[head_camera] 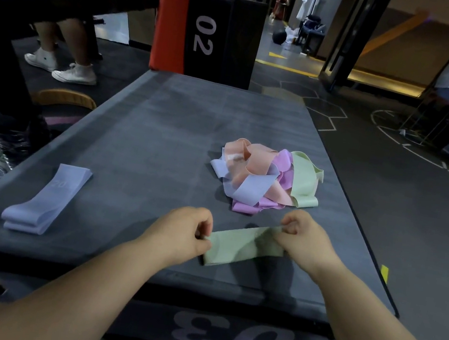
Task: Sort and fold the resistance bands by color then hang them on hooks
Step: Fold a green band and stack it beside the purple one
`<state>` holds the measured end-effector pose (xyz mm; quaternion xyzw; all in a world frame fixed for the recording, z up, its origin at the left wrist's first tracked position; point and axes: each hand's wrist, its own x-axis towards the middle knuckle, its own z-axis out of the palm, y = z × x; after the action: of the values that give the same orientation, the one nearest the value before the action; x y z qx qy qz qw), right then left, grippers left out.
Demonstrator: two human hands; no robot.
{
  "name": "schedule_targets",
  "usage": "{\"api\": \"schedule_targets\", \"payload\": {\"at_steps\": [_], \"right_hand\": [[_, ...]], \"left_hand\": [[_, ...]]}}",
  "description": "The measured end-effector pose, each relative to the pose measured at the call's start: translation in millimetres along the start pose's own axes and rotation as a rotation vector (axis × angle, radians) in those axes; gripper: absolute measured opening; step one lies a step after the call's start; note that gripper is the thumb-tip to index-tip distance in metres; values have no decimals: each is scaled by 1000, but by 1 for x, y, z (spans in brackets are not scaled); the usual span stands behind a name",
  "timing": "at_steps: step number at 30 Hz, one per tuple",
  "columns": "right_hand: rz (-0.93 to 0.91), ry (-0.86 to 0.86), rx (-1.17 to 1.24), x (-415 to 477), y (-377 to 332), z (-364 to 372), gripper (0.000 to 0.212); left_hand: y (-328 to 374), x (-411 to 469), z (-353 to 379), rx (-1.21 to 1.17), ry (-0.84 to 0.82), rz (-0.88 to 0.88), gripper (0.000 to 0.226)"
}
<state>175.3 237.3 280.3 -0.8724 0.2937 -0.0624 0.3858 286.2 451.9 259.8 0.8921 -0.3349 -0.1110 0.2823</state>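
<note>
Your pale green band (241, 245) is plain, one flat colour. Your folded stack (47, 198) is lavender-blue with a faint pale "20". Your pile (263, 175) mixes peach, lilac-pink, lavender-blue and pale green. Your mat (164, 137) is dark grey.

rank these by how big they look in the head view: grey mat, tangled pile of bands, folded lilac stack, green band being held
1. grey mat
2. tangled pile of bands
3. folded lilac stack and green band: near alike; left hand and right hand cover its ends, so unranked
</note>
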Motion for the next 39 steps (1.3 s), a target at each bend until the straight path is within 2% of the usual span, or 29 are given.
{"api": "schedule_targets", "payload": {"at_steps": [6,10,17,20,23,26,29,32,39], "right_hand": [[66,90,130,10,9,-9,20],[40,168,16,16,13,-7,17],[-24,203,-9,22,18,7,21],[-81,213,-119,24,19,11,12],[-136,219,-277,25,20,15,16],[-191,201,-411,24,21,16,21],[-223,172,-458,20,21,14,22],[-267,82,-533,15,22,15,26],[-261,-117,-680,8,32,19,63]], "left_hand": [[14,-1,12,-66,-104,40,16],[24,-2,21,-8,-100,108,4],[31,1,30,68,-95,190,19],[32,1,31,74,-74,199,23],[32,-3,37,74,-20,219,20],[31,-6,42,71,33,322,18],[31,-7,46,169,-81,366,40],[33,-8,47,285,-175,386,46],[32,-11,48,304,-206,396,47]]}}
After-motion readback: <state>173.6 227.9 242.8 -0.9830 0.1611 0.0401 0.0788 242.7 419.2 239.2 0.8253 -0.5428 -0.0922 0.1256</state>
